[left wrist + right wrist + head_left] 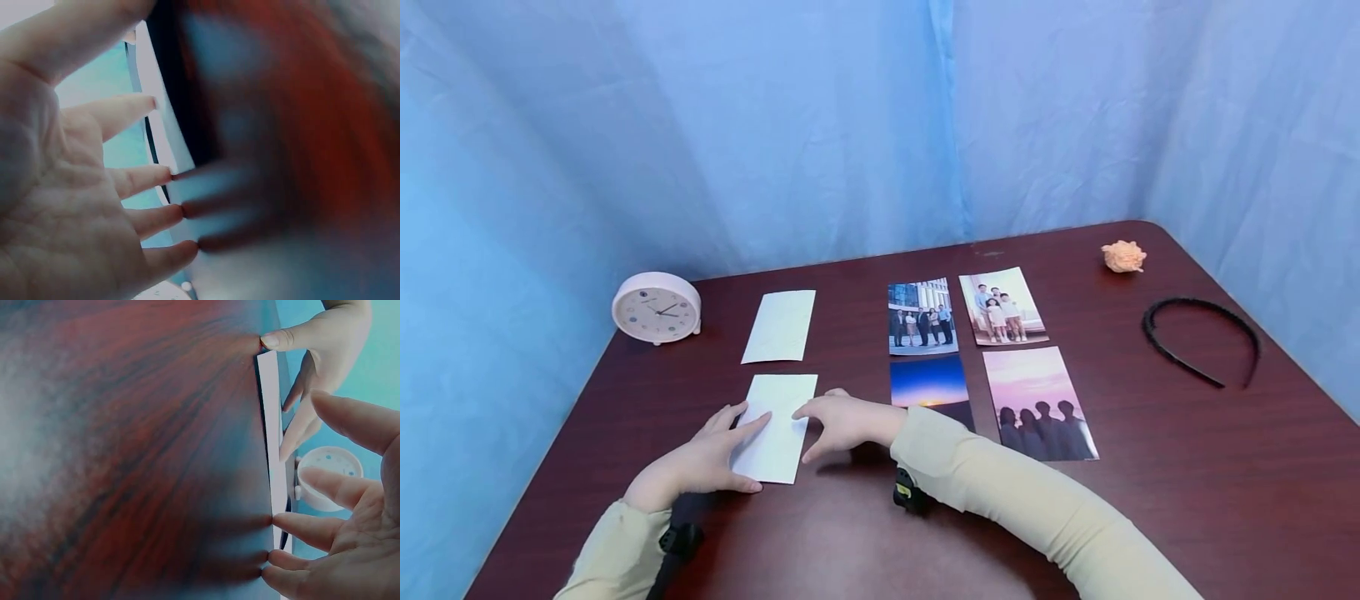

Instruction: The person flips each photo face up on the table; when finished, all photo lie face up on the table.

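Observation:
A white rectangular card [767, 446] lies flat on the table between my two hands. At its left side my left hand [700, 458] is spread, index finger over the card and thumb by its near left corner. From the right, my right hand [846, 421] reaches in, its fingertips at the card's right edge and its thumb apart from the fingers. In the left wrist view, the left hand's fingers [147, 181] look straight, their tips down at the table. The right wrist view shows the right hand's fingers [312, 531] extended towards the card [272, 425].
Behind it lies a second white card [780, 327], with a white round clock [657, 307] to the left. Photos of an office group [921, 317], a family [1002, 307], a sunset [928, 383] and silhouettes [1037, 404] lie right. Further right are a peach-coloured crumpled ball [1123, 257] and black headband [1206, 302].

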`<act>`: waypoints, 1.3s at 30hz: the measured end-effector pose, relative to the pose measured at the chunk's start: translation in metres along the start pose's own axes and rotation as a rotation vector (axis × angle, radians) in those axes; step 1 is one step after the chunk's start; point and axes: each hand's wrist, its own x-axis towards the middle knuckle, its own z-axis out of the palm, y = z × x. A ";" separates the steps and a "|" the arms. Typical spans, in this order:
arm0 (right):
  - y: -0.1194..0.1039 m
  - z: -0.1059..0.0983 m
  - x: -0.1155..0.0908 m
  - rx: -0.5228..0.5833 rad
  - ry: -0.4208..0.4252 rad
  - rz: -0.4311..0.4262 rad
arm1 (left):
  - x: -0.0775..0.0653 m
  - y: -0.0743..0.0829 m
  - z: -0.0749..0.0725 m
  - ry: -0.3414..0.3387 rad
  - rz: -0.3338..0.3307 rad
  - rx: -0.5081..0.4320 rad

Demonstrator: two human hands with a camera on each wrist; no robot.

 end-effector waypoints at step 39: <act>-0.002 -0.004 -0.003 0.407 0.465 -0.141 | 0.002 0.023 -0.021 0.770 0.252 -0.479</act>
